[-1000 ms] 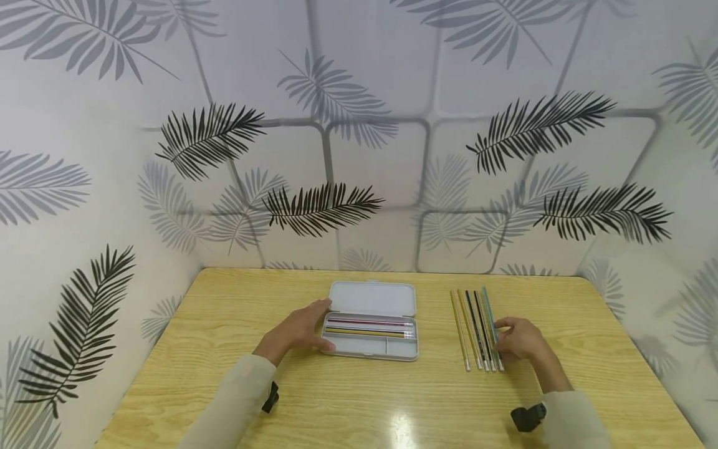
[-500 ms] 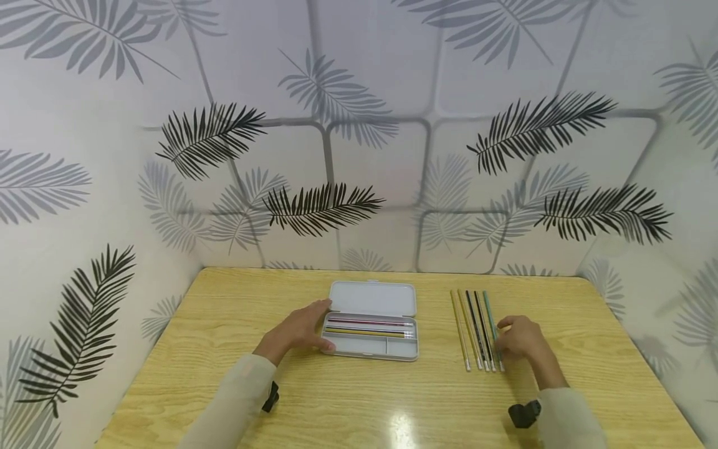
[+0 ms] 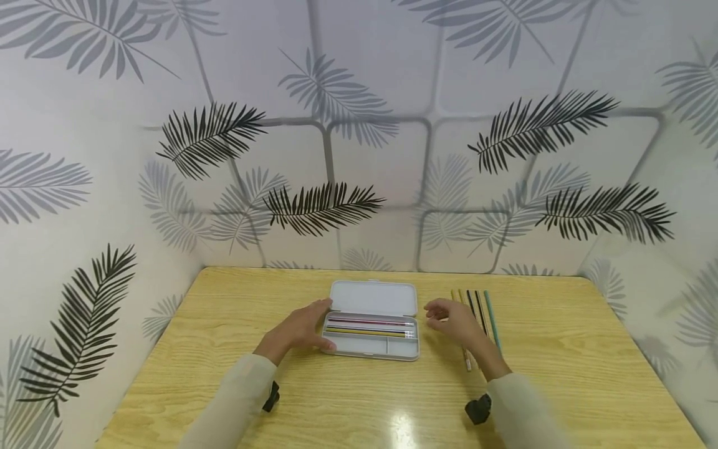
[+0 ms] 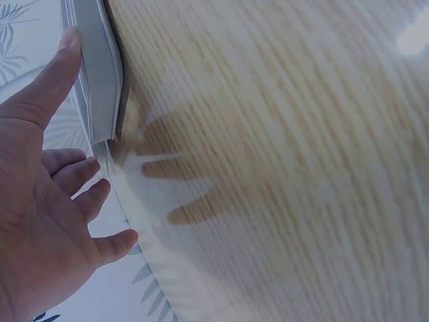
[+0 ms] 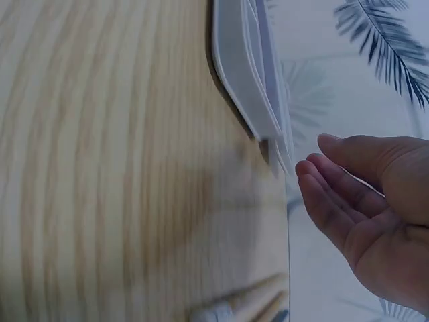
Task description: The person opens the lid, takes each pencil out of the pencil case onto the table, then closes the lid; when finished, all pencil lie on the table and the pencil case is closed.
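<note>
The right hand [image 3: 451,319] has left the row of pencils [image 3: 477,318] and now hovers empty, fingers loosely spread, just right of the open pencil case [image 3: 371,327]. The left hand [image 3: 300,330], relaxed, touches the case's left end. The case looks light, stiff and slippery; grip its ends. Pencils lie behind the right hand, nothing between.

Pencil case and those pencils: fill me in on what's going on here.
A person sits at a wooden table with an open grey pencil case that already holds a few pencils. The left hand rests against the case's left end, thumb on its edge. The right hand hovers empty and relaxed between the case and a row of loose pencils lying side by side to its right, holding none of them.
</note>
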Demonstrator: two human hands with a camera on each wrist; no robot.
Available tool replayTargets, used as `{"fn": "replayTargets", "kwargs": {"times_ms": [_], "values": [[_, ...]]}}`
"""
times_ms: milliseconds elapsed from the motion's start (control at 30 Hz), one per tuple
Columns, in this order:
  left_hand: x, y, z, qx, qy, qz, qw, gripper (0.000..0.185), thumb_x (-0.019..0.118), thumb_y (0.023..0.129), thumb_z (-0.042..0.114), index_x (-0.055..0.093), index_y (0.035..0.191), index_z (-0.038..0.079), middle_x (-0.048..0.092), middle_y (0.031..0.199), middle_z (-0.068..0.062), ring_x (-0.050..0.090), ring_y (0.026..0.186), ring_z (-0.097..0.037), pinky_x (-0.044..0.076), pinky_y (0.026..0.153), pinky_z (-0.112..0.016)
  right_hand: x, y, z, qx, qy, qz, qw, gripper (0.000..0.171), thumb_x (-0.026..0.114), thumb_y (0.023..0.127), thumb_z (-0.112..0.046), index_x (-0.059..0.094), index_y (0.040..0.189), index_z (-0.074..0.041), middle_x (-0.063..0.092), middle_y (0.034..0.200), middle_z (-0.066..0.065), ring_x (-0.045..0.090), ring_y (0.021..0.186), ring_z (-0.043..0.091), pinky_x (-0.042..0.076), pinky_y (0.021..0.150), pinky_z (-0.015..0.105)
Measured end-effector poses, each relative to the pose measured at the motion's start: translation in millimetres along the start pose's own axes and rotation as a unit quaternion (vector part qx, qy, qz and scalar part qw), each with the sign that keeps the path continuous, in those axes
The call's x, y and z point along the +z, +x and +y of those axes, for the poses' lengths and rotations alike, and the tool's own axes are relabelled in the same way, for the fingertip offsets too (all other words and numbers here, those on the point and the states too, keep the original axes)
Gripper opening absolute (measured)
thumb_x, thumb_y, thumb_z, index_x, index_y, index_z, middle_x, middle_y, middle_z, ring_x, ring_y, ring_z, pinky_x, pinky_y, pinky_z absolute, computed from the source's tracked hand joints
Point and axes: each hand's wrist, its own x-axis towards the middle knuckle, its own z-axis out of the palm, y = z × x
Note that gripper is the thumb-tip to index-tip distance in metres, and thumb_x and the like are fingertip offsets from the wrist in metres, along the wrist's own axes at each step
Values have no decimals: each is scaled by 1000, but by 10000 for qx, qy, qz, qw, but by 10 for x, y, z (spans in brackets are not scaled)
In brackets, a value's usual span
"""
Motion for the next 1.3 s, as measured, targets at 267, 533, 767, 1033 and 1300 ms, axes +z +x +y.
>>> {"fn": "replayTargets", "kwargs": {"times_ms": [267, 533, 767, 1033, 1300], "values": [[4, -7, -13, 22, -41, -25, 10000, 107, 82, 68, 45, 25, 151, 8, 27, 157, -9, 26, 145, -27, 25, 119, -43, 300, 113, -189, -240, 435, -500, 9975, 20, 64, 87, 0, 66, 107, 2, 70, 102, 16, 67, 95, 29, 58, 78, 34], [12, 1, -12, 30, 34, 0, 10000, 107, 81, 67, 46, 25, 151, 8, 28, 156, -9, 27, 144, -27, 26, 118, -43, 540, 218, -291, -444, -81, -754, 9961, 14, 65, 84, 4, 69, 96, 0, 72, 93, 12, 68, 89, 23, 57, 77, 34], [6, -1, -16, -20, 26, 2, 10000, 107, 81, 68, 46, 25, 151, 10, 27, 157, -8, 27, 144, -27, 26, 118, -43, 685, 297, -329, -414, -492, -501, 9967, 18, 66, 78, 10, 70, 87, -5, 71, 82, 5, 63, 76, 13, 53, 66, 24], [-10, 3, -18, 87, 63, -26, 9999, 107, 81, 68, 47, 25, 151, 9, 28, 156, -10, 27, 144, -28, 27, 118, -44, 708, 336, -376, -386, -662, -444, 9961, 21, 63, 74, 13, 68, 81, -6, 64, 73, 1, 55, 67, 9, 47, 58, 18], [-6, 12, -37, 122, 30, 3, 9999, 107, 81, 67, 48, 26, 150, 8, 29, 156, -11, 28, 144, -29, 28, 117, -45, 691, 308, -379, -903, -930, -449, 9905, 23, 62, 77, 13, 72, 91, -4, 64, 80, 4, 56, 74, 11, 48, 64, 21]]}}
